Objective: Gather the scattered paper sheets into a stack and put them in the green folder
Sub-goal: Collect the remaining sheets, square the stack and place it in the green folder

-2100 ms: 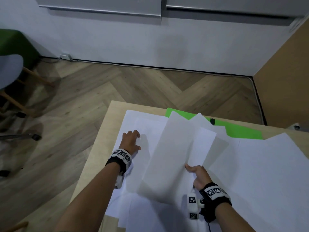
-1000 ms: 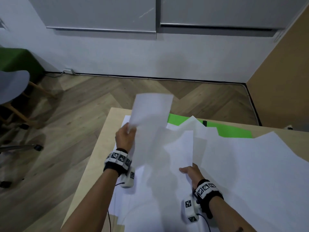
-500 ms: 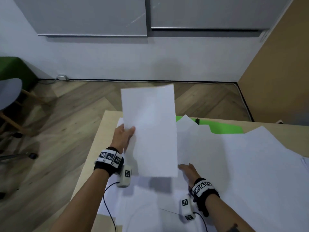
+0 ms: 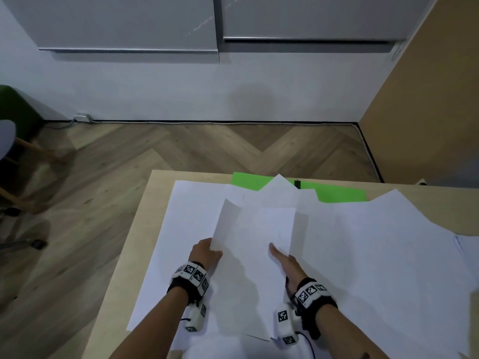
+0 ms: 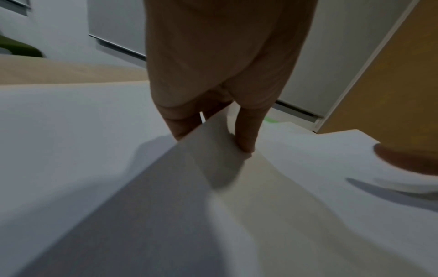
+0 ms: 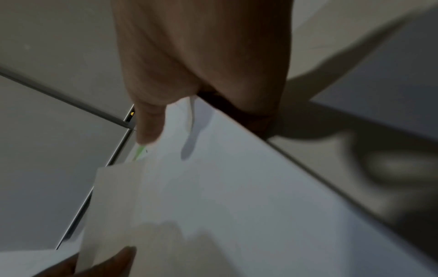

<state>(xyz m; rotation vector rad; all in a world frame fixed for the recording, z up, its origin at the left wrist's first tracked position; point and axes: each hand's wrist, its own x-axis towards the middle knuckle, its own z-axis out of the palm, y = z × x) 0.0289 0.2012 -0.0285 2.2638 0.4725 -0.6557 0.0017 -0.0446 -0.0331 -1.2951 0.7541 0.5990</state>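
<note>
White paper sheets (image 4: 375, 255) cover most of the wooden table (image 4: 155, 198). The green folder (image 4: 339, 194) lies at the far edge, partly under them. In front of me a small pile of sheets (image 4: 256, 244) lies between both hands. My left hand (image 4: 211, 251) pinches its left edge, which curls upward; the thumb (image 5: 246, 136) is on top and the fingers (image 5: 180, 127) are underneath. My right hand (image 4: 281, 255) holds the pile's right edge, with the thumb (image 6: 149, 127) above the paper and the fingers hidden under it.
Loose sheets spread to the right (image 4: 427, 294) and left (image 4: 166, 255) of the pile, some overhanging the near edge. The table's left edge drops to a wooden floor (image 4: 77, 203). A chair (image 4: 5, 141) stands far left and a brown panel (image 4: 427, 112) at the right.
My left hand picked a sheet off the table, raised it upright, then brought it down onto the pile at my right hand. The right hand stayed at the pile's right edge.
</note>
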